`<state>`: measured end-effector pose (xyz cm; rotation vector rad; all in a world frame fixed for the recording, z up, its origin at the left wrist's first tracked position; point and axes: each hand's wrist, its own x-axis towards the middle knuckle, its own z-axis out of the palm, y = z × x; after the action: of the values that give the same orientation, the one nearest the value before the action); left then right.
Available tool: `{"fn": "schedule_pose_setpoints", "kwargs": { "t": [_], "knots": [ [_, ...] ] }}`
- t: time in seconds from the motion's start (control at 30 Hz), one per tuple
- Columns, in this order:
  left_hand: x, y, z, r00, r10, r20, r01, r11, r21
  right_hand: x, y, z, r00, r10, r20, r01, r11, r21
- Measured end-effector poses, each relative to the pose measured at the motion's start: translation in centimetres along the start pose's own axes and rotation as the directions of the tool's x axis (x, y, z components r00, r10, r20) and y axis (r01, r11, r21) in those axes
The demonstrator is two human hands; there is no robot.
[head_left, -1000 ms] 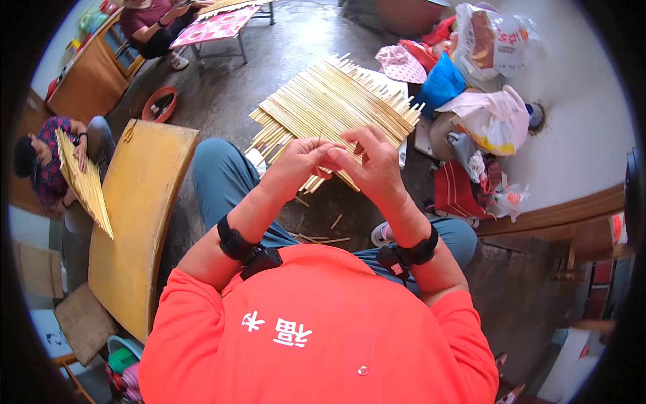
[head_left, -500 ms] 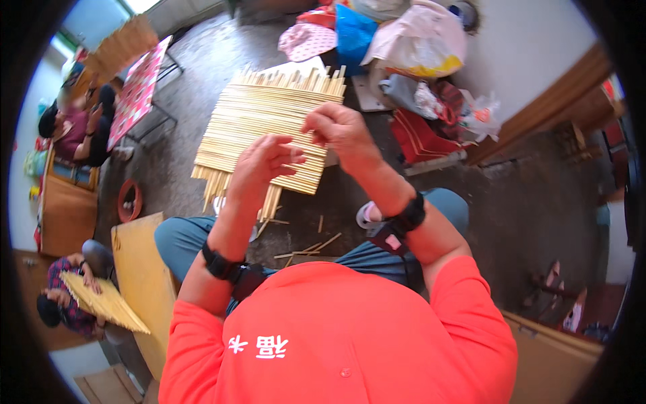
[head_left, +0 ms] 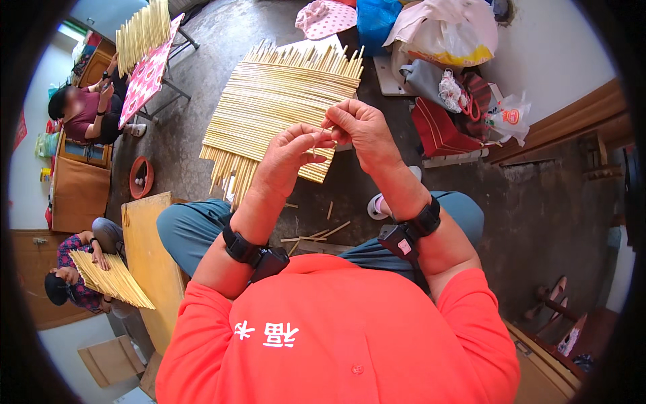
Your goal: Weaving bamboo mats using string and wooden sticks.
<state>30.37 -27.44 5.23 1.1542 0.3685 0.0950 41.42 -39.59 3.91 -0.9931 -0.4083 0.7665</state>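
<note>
The stick mat, made of slender yellow sticks laid side by side, lies in the upper middle of the frame, with uneven stick ends jutting out along its upper edge and at its lower left. Over its lower right part, the left hand and the right hand meet at their fingertips, thumbs and forefingers drawn together; whether they pinch something thin is too small to tell.

Below the hands, a few loose stick pieces lie on the dark floor. At the upper right of the mat are a pink dotted hat and a blue bag; a dark red bag stands to the right of the hands. At the lower left, a co-worker holds another bundle of sticks beside a yellow-brown board.
</note>
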Motion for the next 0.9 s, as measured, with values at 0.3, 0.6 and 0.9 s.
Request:
{"fn": "schedule_pose_setpoints", "kwargs": {
  "t": [0.3,0.6,0.9],
  "knots": [
    [-0.7,0.2,-0.3,0.999,0.019,-0.041,-0.013,0.991,0.136,-0.2,0.3,-0.1,1.000,0.013,0.013,-0.013,1.000,0.006],
    [-0.7,-0.3,-1.0,0.996,0.066,-0.051,-0.058,0.986,0.154,-0.4,0.9,-0.1,0.995,0.089,0.052,-0.091,0.995,0.033],
    [-0.9,-0.6,-0.9,0.998,0.046,-0.031,-0.041,0.986,0.162,-0.4,1.2,-0.2,0.995,0.092,0.042,-0.093,0.995,0.030]
  ]
}}
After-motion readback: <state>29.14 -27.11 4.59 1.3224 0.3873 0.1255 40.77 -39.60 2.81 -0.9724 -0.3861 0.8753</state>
